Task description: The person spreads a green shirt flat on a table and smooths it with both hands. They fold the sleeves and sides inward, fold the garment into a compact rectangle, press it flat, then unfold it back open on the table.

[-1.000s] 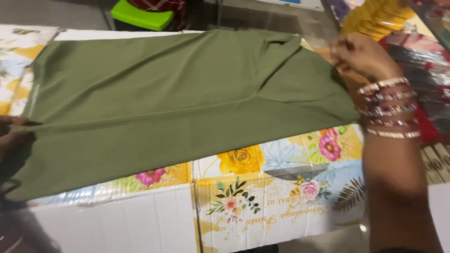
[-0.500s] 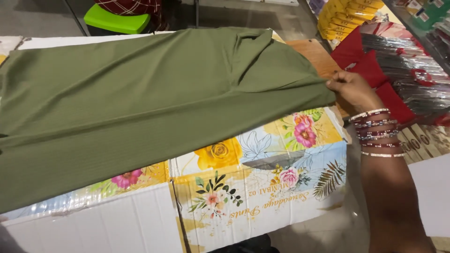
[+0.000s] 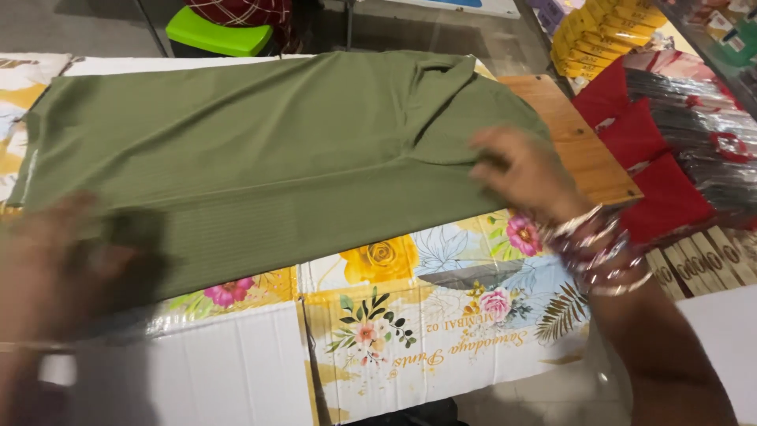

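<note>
Head view: an olive green cloth (image 3: 260, 158) lies spread across the flower-printed table cover (image 3: 441, 315). The right hand (image 3: 524, 170) presses flat, fingers spread, on its right edge; the blurred left hand (image 3: 67, 260) rests open at its near-left corner.

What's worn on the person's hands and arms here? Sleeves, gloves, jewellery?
No gloves, and no sleeves on the parts in view. The right hand has a stack of thin bangles at the wrist, pink, red and silvery metal, several rings deep. The left hand is motion-blurred; a single thin pale band seems to cross its wrist, but the blur hides detail.
</note>
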